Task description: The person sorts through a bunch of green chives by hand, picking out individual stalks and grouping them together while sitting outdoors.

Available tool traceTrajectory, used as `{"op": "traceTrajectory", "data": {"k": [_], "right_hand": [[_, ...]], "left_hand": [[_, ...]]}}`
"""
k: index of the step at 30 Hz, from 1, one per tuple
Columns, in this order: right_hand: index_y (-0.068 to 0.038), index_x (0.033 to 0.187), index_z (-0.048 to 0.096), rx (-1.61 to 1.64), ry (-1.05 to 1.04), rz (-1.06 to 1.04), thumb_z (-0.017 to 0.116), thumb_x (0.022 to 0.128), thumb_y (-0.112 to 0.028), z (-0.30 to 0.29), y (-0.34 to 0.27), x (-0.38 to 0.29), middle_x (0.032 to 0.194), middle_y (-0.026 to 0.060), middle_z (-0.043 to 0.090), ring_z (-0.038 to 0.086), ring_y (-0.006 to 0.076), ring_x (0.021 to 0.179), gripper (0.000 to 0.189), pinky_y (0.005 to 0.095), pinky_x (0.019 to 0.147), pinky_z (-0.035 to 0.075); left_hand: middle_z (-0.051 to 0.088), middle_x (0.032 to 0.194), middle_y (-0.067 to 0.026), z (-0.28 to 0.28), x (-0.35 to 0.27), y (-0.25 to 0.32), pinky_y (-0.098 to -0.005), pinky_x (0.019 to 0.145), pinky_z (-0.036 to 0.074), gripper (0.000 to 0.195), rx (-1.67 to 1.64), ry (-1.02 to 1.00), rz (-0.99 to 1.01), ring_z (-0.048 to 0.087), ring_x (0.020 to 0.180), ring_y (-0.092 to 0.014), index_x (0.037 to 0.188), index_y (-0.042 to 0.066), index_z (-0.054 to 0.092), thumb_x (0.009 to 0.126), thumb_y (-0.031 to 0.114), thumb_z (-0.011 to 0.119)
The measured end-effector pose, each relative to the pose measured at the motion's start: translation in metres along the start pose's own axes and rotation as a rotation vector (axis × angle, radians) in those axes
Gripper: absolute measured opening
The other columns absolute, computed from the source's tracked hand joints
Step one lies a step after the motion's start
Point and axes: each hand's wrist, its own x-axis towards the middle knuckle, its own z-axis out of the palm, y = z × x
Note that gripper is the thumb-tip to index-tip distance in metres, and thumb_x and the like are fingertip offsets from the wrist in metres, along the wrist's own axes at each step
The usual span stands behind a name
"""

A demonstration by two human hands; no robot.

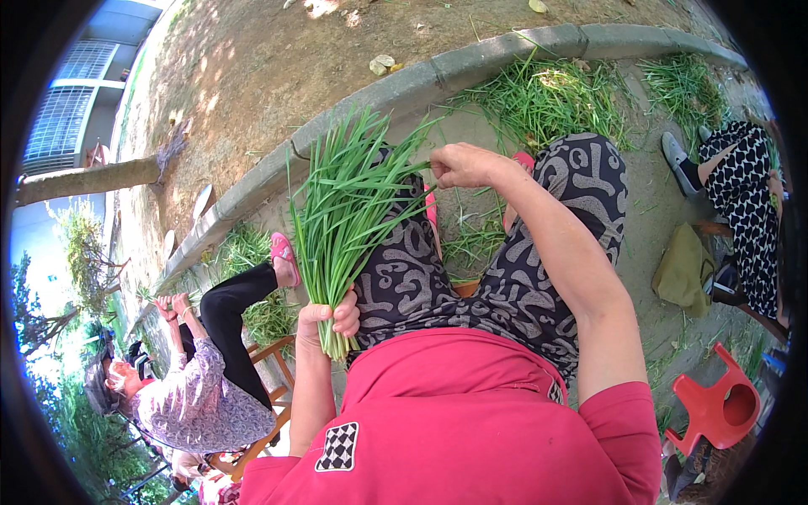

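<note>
My left hand (328, 320) is closed around the pale stem ends of a thick bunch of long green leaves (353, 214), which look like garlic chives. The leaves fan upward and to the right, over my patterned trouser leg. At the bunch's right side, my right hand (464, 166) pinches the tips of a few leaves between thumb and fingers. Part of what it grips is hidden behind the fingers. Below my knees, loose green blades (473, 243) lie scattered on the concrete between my feet.
A heap of green leaves (555, 101) lies against the concrete curb (404, 88). A seated person (196, 398) holds greens at the left. At the right are another person's patterned clothing (742, 208), an olive bag (685, 271) and a red plastic stool (719, 404).
</note>
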Motion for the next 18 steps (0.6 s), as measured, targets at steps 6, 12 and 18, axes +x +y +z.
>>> {"op": "traceTrajectory", "data": {"k": [6, 12, 18], "right_hand": [[-0.003, 0.097, 0.069, 0.167, -0.035, -0.212, 0.07, 0.073, -0.017, 0.012, 0.01, 0.003, 0.082, 0.0121, 0.069, 0.066, 0.0248, 0.071, 0.028, 0.0383, 0.065, 0.052], [0.0, 0.095, 0.065, 0.306, -0.077, -0.061, 0.067, 0.078, -0.014, 0.003, -0.002, -0.002, 0.078, 0.0096, 0.065, 0.062, 0.017, 0.062, 0.022, 0.0332, 0.058, 0.049], [-0.002, 0.09, 0.059, 0.591, -0.089, -0.005, 0.062, 0.086, -0.01, -0.009, -0.006, -0.002, 0.077, 0.0013, 0.056, 0.054, 0.0096, 0.058, 0.009, 0.0266, 0.054, 0.045]], "left_hand": [[0.049, 0.076, -0.0043, 0.003, 0.005, 0.0, -0.0306, 0.054, 0.042, 0.061, 0.019, -0.018, 0.002, 0.045, 0.056, -0.013, 0.126, -0.004, 0.047, 0.073, 0.015, 0.072], [0.05, 0.077, -0.0048, 0.007, -0.001, 0.001, -0.0302, 0.053, 0.042, 0.061, 0.024, 0.051, 0.008, 0.046, 0.056, -0.013, 0.123, -0.002, 0.048, 0.071, 0.014, 0.075], [0.049, 0.073, -0.0037, 0.013, 0.0, 0.001, -0.0301, 0.051, 0.043, 0.054, 0.098, 0.081, 0.037, 0.046, 0.054, -0.013, 0.117, -0.002, 0.049, 0.072, 0.013, 0.075]]}}
